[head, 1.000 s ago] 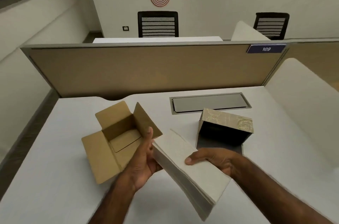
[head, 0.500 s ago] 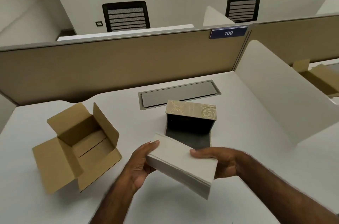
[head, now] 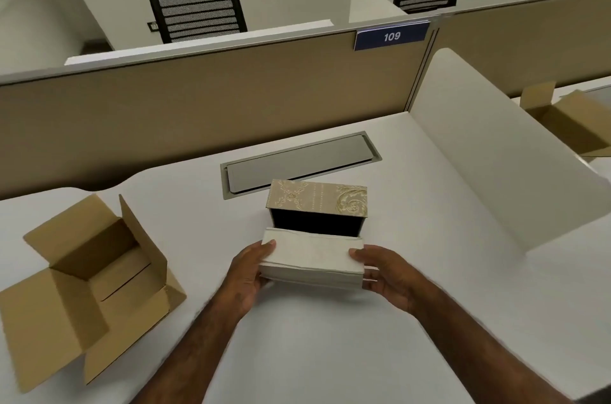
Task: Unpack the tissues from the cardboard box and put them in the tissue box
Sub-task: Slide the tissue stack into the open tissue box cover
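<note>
- Two hands are gripping one stack of tissues (head: 312, 255) by its short ends – the left hand (head: 246, 274) is wrapping the left end with the thumb lying on top, and the right hand (head: 386, 274) is clasping the right end the same way.
- The stack is lying flat and level, hovering just in front of the tissue box (head: 317, 212), its far edge sitting at the box's dark open mouth; whether it is touching the box is hard to tell.
- The tissue box is resting on the white worktop (head: 297, 354), showing a gold patterned panel on top and a black interior facing the person.
- The cardboard box (head: 89, 274) is sitting well apart at the left of the worktop, its flaps spreading open and its inside looking bare.
- A grey cable hatch (head: 297, 160) is lying flush in the worktop just behind the tissue box.
- Beyond it a tan partition (head: 198, 102) is carrying a blue label (head: 391, 36) reading 109, and a white divider (head: 496, 155) is standing at the right.
- Another open carton (head: 575, 126) is showing past that divider, at the frame's right edge.
</note>
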